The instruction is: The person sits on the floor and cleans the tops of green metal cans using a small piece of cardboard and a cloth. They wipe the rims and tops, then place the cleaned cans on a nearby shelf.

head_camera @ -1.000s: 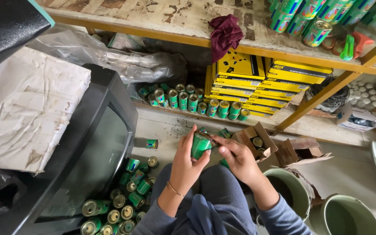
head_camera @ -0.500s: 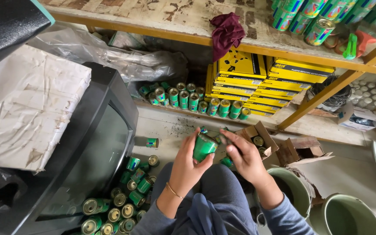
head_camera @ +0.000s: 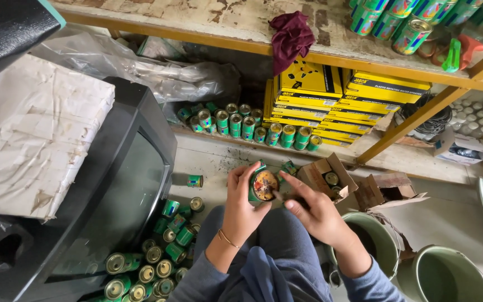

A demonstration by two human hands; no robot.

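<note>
My left hand [head_camera: 242, 206] holds a small green tin can [head_camera: 263, 185] above my lap, its round end with crusty brown and yellow matter turned up toward me. My right hand [head_camera: 314, 210] is beside it, a fingertip touching the can's lower right rim. Whether the right hand holds a thin tool I cannot tell. A heap of like green cans [head_camera: 157, 263] lies on the floor to my left, by my knee.
An old dark television [head_camera: 113, 184] stands at left with a paper-wrapped bundle [head_camera: 29, 134] on it. A row of green cans [head_camera: 252, 126] and yellow boxes [head_camera: 331, 98] sit under a shelf. Open cardboard boxes [head_camera: 331, 176] and two green buckets [head_camera: 448, 277] are at right.
The can has been turned in my left hand from its green side to its crusted end facing up. My right hand moved from gripping it to touching its rim.
</note>
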